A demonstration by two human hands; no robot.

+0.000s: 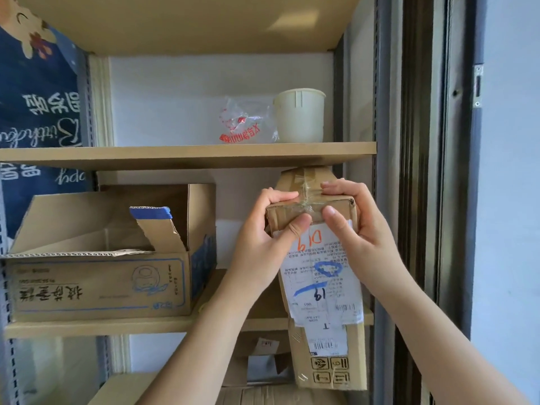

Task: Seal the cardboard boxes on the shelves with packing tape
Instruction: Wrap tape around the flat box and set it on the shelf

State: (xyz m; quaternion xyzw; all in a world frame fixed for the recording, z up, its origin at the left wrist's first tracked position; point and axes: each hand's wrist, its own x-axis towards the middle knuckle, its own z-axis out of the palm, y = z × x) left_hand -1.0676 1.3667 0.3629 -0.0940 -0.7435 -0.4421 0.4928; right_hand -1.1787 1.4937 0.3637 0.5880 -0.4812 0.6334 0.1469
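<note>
A tall narrow cardboard box (327, 293) with a white shipping label marked in red and blue is held in front of the middle shelf, at the right. Clear packing tape (306, 197) runs over its closed top flaps. My left hand (271, 229) grips the top left corner, fingers on top and thumb on the front. My right hand (353, 226) grips the top right corner, thumb pressing the tape end down on the front face. No tape roll is in view.
An open cardboard box (99, 282) with blue print and raised flaps sits on the middle shelf (117, 325) at left. On the upper shelf (187, 154) stand a cream plastic cup (301, 115) and a clear bag (245, 121). More boxes (263, 358) lie below. A door frame (423, 171) is at right.
</note>
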